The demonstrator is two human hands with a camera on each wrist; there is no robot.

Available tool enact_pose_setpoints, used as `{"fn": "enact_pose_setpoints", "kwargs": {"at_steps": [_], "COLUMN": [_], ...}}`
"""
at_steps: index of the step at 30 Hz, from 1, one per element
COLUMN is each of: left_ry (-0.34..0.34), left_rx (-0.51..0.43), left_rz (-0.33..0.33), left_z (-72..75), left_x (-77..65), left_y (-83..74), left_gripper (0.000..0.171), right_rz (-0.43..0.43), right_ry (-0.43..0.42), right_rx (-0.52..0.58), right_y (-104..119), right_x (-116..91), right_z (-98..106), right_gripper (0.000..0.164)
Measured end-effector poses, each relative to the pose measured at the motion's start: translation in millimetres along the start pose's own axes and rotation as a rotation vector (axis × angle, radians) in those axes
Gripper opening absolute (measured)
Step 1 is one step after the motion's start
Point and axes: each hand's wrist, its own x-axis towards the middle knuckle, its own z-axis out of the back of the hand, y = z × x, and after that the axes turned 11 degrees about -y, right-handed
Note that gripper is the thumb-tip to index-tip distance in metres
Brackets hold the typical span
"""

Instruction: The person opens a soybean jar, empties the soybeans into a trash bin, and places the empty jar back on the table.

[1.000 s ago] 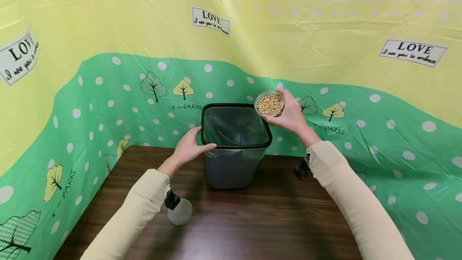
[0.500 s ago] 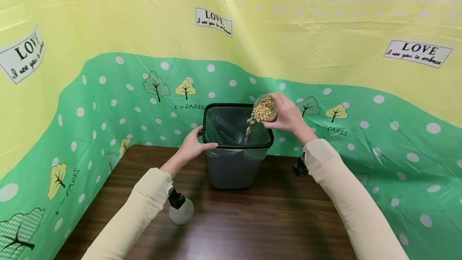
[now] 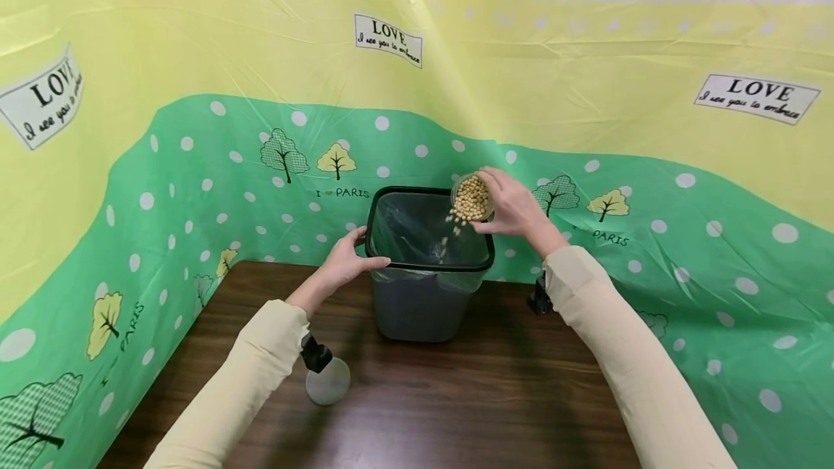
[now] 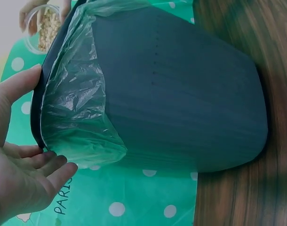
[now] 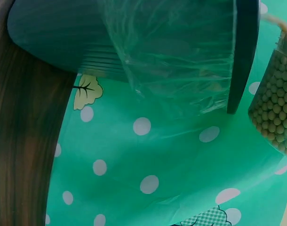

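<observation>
A dark grey trash can [image 3: 420, 310] with a black rim and a clear plastic liner [image 4: 73, 103] stands upright on the table. My left hand [image 3: 342, 263] holds its left front corner, thumb on the front rim and fingers at the side. My right hand [image 3: 515, 208] grips a clear jar [image 5: 275, 108] of pale, round soybeans [image 3: 472, 200], tilted over the can's right edge. Some soybeans drop from the jar's mouth into the lined can. In the right wrist view many soybeans show through the jar's wall, while most of the right hand is out of frame.
A round translucent disc [image 3: 328, 386], like a jar lid, lies on the brown wooden table [image 3: 456, 411] close to the left wrist camera [image 3: 316, 353]. A green and yellow printed cloth [image 3: 260, 42] hangs behind and at both sides.
The right hand has moved left over the can and tipped the jar. Soybeans, all inside the jar one second ago, now fall out. The left hand stays at the rim.
</observation>
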Motion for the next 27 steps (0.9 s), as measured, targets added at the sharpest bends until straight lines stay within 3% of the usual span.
{"fn": "enact_pose_setpoints", "kwargs": {"at_steps": [9, 27], "left_ry": [0.026, 0.034], "left_rx": [-0.039, -0.060], "left_rz": [-0.018, -0.008], "left_z": [2.5, 0.9], "left_x": [1.1, 2.6], "left_y": [3.1, 5.5], "left_gripper": [0.083, 0.082], "right_rz": [0.195, 0.282], "right_ry": [-0.010, 0.071], "right_rx": [-0.033, -0.083], "right_y": [-5.4, -3.0], "right_x": [5.4, 16.6], "right_z": [-1.5, 1.5], "right_gripper": [0.094, 0.090]}}
